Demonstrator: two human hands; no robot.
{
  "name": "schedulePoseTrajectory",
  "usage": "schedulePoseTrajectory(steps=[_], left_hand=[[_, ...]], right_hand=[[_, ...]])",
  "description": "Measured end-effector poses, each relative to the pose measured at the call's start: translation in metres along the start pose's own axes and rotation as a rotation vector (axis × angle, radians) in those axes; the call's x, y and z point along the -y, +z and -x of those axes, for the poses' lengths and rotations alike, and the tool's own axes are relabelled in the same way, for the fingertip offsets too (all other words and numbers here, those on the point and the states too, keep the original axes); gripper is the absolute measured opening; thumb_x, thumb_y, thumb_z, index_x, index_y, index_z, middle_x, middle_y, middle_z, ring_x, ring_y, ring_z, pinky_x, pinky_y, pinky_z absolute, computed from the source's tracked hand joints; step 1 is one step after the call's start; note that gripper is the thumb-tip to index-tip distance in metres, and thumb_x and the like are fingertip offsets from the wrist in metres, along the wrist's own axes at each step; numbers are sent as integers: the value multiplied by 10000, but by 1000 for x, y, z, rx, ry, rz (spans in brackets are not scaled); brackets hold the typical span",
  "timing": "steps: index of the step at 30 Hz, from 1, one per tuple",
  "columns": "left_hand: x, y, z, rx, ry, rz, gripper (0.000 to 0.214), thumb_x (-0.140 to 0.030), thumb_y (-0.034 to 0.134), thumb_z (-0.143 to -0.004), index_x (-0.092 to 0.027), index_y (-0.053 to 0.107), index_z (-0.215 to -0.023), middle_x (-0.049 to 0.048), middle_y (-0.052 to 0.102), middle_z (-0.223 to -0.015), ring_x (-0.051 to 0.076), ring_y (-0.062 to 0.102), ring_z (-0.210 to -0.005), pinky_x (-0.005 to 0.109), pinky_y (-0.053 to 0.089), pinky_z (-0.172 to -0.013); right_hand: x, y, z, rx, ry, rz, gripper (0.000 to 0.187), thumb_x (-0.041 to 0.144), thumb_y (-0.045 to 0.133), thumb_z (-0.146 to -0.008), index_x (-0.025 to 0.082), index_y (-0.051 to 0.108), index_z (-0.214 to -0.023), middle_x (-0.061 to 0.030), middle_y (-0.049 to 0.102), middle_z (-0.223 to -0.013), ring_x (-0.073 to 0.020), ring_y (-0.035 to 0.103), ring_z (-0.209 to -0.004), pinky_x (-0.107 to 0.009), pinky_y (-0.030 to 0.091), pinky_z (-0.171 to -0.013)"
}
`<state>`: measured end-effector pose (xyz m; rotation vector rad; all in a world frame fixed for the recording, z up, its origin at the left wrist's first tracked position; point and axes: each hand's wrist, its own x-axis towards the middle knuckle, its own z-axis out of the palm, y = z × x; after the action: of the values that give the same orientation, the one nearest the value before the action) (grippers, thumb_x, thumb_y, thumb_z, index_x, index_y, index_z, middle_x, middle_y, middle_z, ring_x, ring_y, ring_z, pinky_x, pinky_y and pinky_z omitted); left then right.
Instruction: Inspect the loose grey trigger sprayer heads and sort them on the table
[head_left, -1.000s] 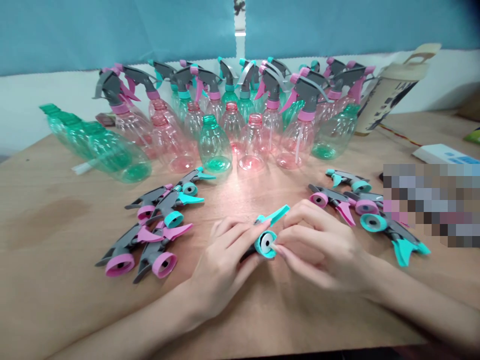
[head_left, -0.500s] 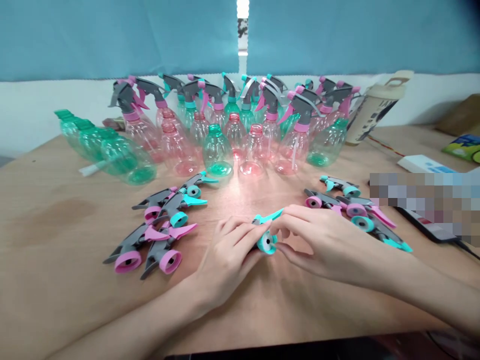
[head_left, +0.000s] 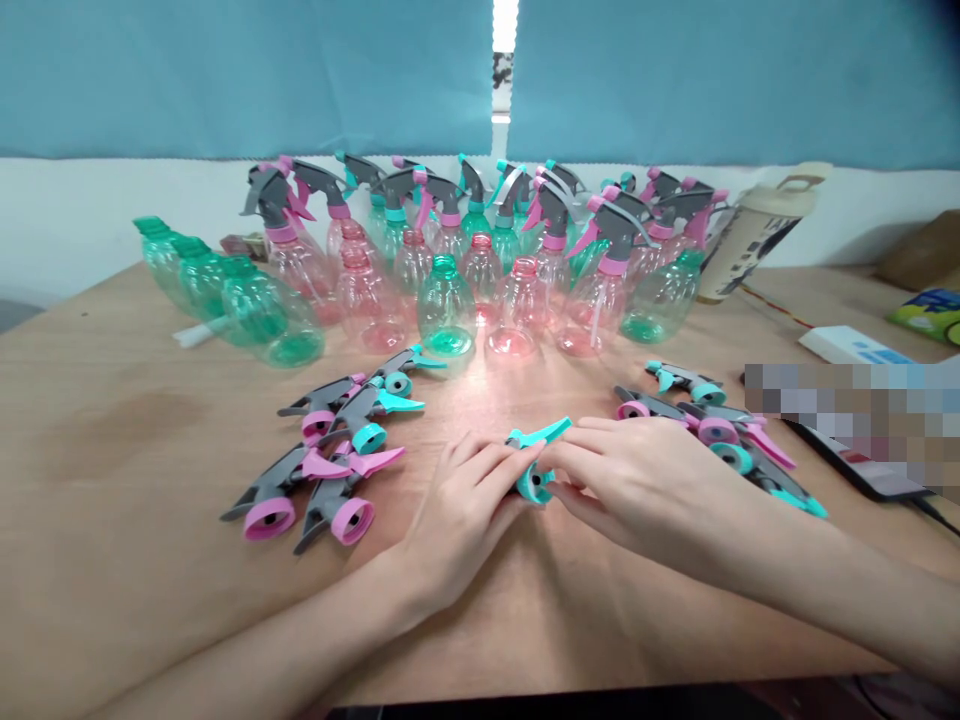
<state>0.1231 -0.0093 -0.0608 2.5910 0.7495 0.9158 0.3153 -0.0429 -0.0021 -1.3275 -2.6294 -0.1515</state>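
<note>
**Spray head steadied at left, fingertips working at its collar**

The spray head (head_left: 541, 437) is at the near middle of the desk (head_left: 465, 640), between the left pile (head_left: 276, 482) and the right pile (head_left: 718, 431) of similar heads, with the bottles (head_left: 448, 310) standing on the far side. Its teal trigger points far and right, and its collar (head_left: 534, 495) opens towards the near side, a dark hole (head_left: 537, 481) showing inside.

The left hand (head_left: 461, 505) is closed around the head from the left. The right hand (head_left: 637, 470) has its thumb and forefinger bent narrowly at the collar's right edge; whether they grip anything small, I cannot tell.

To do this fingertip work well, the left grip should be firm but clear of the trigger, so the head does not twist. The opening is best turned towards the eyes, with the hole centred in view. Light, even pressure around the ring seems wiser than one hard push, since a one-sided push could tilt whatever sits inside.
</note>
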Motion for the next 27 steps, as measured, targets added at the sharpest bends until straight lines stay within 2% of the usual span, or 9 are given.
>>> schedulePoseTrajectory(steps=[7, 15, 22, 27], left_hand=[[3, 1, 1, 5, -5, 19, 340, -198, 483, -940, -198, 502, -1280, 58, 656, -1005, 212, 515, -935, 371, 447, -815], [6, 3, 3, 19, -5, 33, 433, -187, 504, -931, -233, 433, -1356, 59, 638, -1026, 211, 494, -933, 380, 447, -814], [6, 3, 2, -11, -2, 59, 443, -194, 508, -927, -227, 434, -1362, 62, 638, -1014, 211, 503, -926, 377, 458, -814], [3, 0, 0, -12, -16, 71, 462, -148, 520, -908, -221, 444, -1358, 64, 627, -1012, 211, 505, -918, 362, 474, -796]], right_hand=[[-1, 2, 0, -39, -37, -27, 211, 30, 584, -729, 146, 673, -881, -18, 674, -732, -186, 592, -618, -294, 296, -487], [-3, 13, 2, -159, -53, -81, 209, 89, 457, -814, 157, 648, -864, -29, 687, -761, -164, 595, -643, -276, 327, -508], [3, 12, -1, -210, -39, -220, 201, 84, 495, -812, 171, 659, -887, -1, 684, -758, -126, 581, -624, -247, 360, -534], [5, 12, 1, -279, 22, -203, 129, 142, 545, -828, 169, 662, -877, 17, 627, -622, -115, 551, -539, -240, 335, -508]])
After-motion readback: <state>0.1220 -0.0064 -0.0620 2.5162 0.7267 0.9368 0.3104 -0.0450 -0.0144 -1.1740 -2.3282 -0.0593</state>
